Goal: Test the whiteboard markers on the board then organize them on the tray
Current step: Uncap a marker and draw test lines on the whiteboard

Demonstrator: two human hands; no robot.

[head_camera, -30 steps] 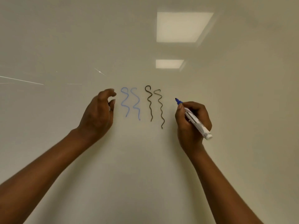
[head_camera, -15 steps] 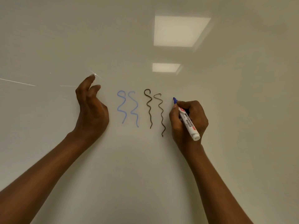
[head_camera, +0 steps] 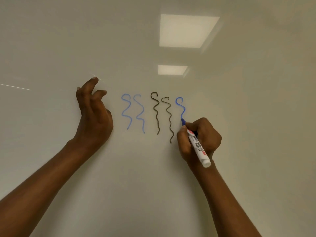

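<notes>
Your right hand [head_camera: 199, 139] grips the whiteboard marker [head_camera: 198, 147] in a writing hold, thumb and fingers curled tightly round the upper part of its white barrel, just below the nib. The barrel slants down and to the right across your knuckles, its flat rear end sticking out past your wrist, and the printed label faces the camera. The blue tip [head_camera: 183, 120] touches the whiteboard [head_camera: 256, 117] at the lower end of a short, strong blue squiggle [head_camera: 184, 108], the rightmost mark in the row. To its left stand two dark wavy lines [head_camera: 156, 117], and left of those two pale blue wavy lines [head_camera: 130, 105], all running top to bottom and close to one another without touching. Your left hand [head_camera: 94, 117] sits just left of the pale blue pair, its heel close against the board. Its fingers are loosely bent and a little apart, the forefinger reaching highest, and nothing shows in them. Two ceiling lights [head_camera: 188, 30] reflect on the glossy surface above the marks, and thin bright streaks [head_camera: 16, 87] cross the board at far left.
</notes>
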